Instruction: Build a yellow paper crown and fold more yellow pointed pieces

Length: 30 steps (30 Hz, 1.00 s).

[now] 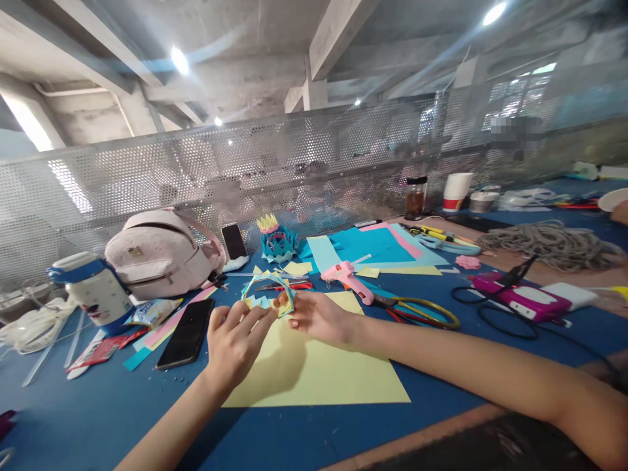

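A small ring of light-blue and yellow paper with pointed edges, like a paper crown (290, 297), is held up between both hands. My right hand (318, 317) pinches its right side between thumb and fingers. At its lower left, my left hand (235, 343) has curled fingers against the band; its fingertips are partly hidden. Below the hands lies a yellow paper sheet (324, 373). Just beyond them are red-handled scissors (300, 286) and a pink glue gun (350, 278). A finished-looking stack of blue, pink and yellow paper crowns (278, 243) stands farther back.
To the left are a black phone (186, 333), a white-and-blue bottle (95, 294) and a pale pink backpack (157, 255). Large scissors (426, 312), blue paper (367, 245), a magenta device (523, 297) with cables and grey rope (549, 243) lie rightward. A perforated metal screen (294, 176) borders the back.
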Each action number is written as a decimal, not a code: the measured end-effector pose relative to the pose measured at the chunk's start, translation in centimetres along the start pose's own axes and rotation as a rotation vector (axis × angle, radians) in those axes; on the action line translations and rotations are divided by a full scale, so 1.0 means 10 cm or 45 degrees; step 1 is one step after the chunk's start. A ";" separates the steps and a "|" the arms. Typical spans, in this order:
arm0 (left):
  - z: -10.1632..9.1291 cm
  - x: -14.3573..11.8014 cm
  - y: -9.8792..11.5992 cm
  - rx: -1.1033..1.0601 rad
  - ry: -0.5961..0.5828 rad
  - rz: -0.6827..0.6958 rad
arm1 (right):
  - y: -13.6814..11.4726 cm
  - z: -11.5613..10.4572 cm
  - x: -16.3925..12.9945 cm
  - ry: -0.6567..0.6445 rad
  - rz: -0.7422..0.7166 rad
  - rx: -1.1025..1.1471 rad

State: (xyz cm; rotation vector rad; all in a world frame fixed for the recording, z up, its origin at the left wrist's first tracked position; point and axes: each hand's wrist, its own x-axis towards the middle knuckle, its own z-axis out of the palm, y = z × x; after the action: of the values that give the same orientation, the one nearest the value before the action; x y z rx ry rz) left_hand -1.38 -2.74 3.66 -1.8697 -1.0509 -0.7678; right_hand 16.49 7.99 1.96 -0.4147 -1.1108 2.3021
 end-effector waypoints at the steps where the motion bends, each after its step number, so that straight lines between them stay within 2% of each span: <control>1: 0.00 0.00 0.00 -0.005 -0.001 0.001 | 0.00 0.01 0.00 -0.001 -0.003 -0.004; 8: 0.00 0.00 0.01 -0.077 -0.012 -0.044 | -0.03 0.05 -0.02 -0.038 0.007 -0.037; 15: 0.07 0.01 0.01 -0.243 0.006 -0.187 | -0.01 0.04 0.00 -0.047 0.004 -0.038; 25: 0.18 -0.04 -0.01 -0.610 -0.097 -0.606 | 0.04 -0.02 -0.01 0.012 -0.093 -0.227; 30: 0.25 -0.08 0.04 -0.727 -0.121 -0.730 | 0.12 -0.03 0.01 0.094 -0.143 -0.351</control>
State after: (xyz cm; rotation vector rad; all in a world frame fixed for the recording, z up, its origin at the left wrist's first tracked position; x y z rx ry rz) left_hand -1.17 -0.91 1.71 -2.0971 -1.5827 -1.4403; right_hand 16.18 7.67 0.84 -0.5225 -1.3825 2.0266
